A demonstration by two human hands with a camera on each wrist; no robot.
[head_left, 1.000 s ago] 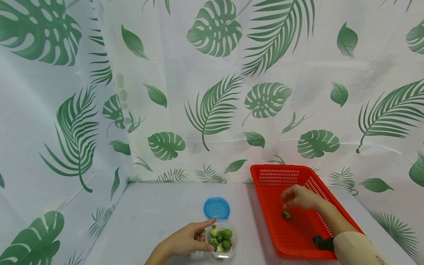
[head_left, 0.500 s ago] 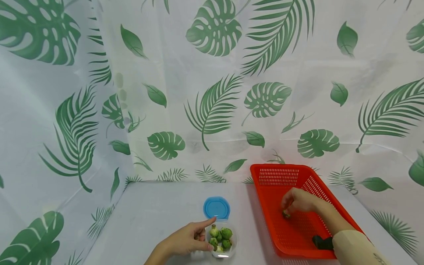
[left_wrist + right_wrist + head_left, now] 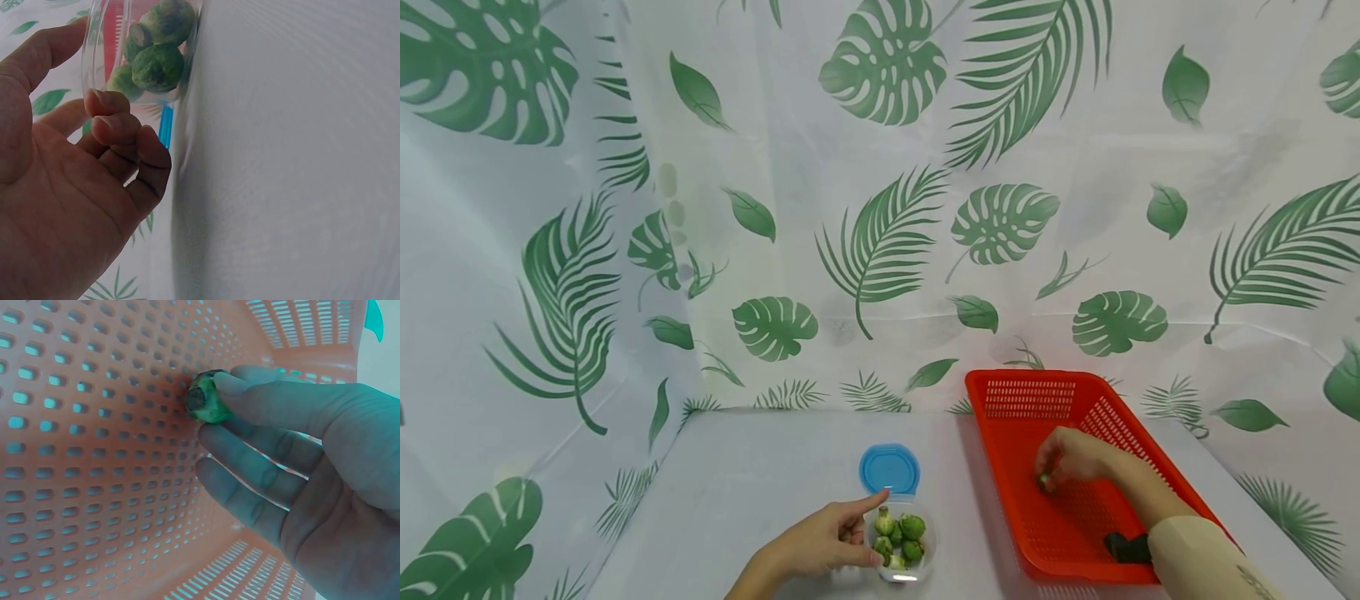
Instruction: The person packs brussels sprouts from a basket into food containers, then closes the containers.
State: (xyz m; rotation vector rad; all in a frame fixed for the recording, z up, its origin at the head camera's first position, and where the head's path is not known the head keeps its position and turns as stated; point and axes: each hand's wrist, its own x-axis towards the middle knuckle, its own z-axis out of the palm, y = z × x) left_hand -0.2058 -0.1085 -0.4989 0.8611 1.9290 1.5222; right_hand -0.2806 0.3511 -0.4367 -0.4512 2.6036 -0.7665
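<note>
My left hand (image 3: pixel 820 540) holds a small clear plastic container (image 3: pixel 932 547) at its left side, index finger reaching toward the lid hinge and thumb at the near side. Several green Brussels sprouts (image 3: pixel 913 527) lie inside it. Its blue lid (image 3: pixel 889 469) is flipped back behind it. In the left wrist view the other fingers (image 3: pixel 153 165) curl beside the container's wall. Inside the red basket (image 3: pixel 1033 537), my right hand (image 3: pixel 1075 457) pinches a single Brussels sprout (image 3: pixel 207 405) between thumb and fingers, low by the perforated floor. The fingers partly cover that sprout.
The basket stands right of the container on a white table (image 3: pixel 760 467). Its raised walls surround my right hand. A black object (image 3: pixel 1126 547) shows near my right sleeve, over the basket's near end. Leaf-patterned sheets (image 3: pixel 880 250) close off the back and left side.
My right hand has lowered onto the sprout in the basket and its fingers have closed around it. My left hand and the container have stayed in place.
</note>
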